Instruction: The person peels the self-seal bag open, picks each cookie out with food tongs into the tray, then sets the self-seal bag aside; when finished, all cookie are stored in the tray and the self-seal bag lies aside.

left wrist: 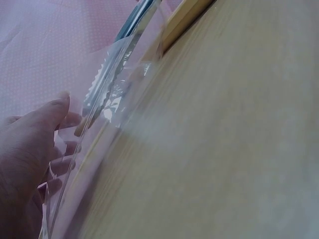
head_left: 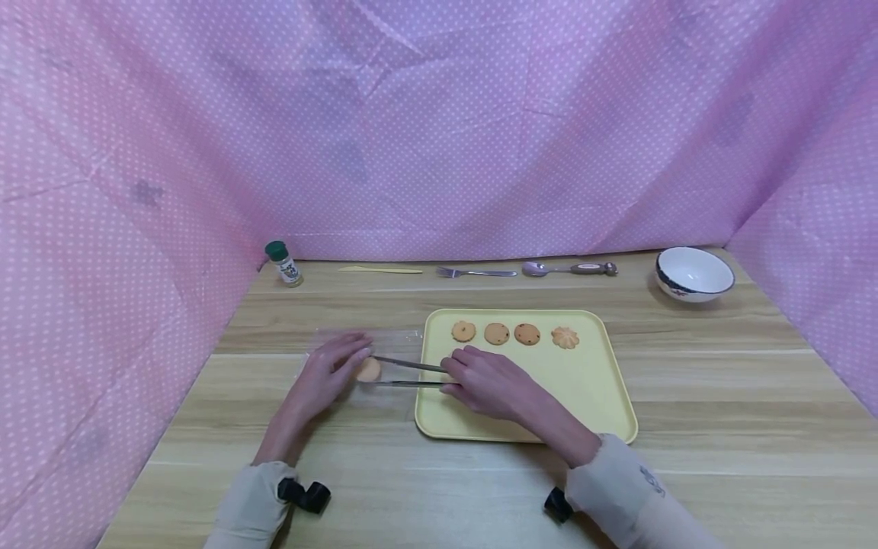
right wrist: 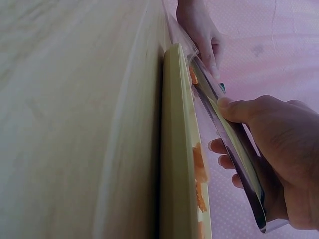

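My right hand (head_left: 490,381) grips a pair of metal tongs (head_left: 411,383), thumb on one arm and fingers on the other in the right wrist view. The tongs reach left from over the tray, their two arms on either side of a round cookie (head_left: 369,370). That cookie lies at a clear plastic bag (head_left: 398,347), close to my left fingertips. My left hand (head_left: 336,362) holds the bag's edge; in the left wrist view, its fingers show through the film (left wrist: 112,102). Several cookies (head_left: 497,333) sit in a row along the far side of the yellow tray (head_left: 583,396).
A knife (head_left: 380,270), a fork (head_left: 480,273) and a spoon (head_left: 576,269) lie in line along the back of the wooden table (head_left: 720,412). A green-capped shaker (head_left: 284,264) stands at the back left, a white bowl (head_left: 694,274) at the back right. Pink dotted cloth (head_left: 439,137) hangs around.
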Motion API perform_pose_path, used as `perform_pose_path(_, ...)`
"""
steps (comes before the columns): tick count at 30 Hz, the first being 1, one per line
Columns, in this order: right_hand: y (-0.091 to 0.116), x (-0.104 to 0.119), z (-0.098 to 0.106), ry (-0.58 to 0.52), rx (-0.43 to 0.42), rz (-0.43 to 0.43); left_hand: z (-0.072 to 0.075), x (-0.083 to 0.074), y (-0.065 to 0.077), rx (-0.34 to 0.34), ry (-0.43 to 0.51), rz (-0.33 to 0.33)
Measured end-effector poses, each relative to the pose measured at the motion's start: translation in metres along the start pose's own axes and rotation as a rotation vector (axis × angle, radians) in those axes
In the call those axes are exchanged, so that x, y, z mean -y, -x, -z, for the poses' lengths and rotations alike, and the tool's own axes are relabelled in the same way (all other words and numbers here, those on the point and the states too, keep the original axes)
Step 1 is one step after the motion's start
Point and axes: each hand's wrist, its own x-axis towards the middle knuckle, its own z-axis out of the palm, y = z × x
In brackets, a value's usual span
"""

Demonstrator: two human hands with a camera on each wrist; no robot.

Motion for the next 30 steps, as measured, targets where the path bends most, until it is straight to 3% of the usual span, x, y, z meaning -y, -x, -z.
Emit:
perform_pose_path(15,0.018,-0.005,0.008,-0.058,0.002,-0.061,-0.002,0.000,0.000,-0.017,-0.021,-0.019)
perform_pose_path(30,0.034,-0.014,0.014,-0.041,-0.035,-0.053,-0.001,0.002,0.001,-0.042,-0.016,-0.042)
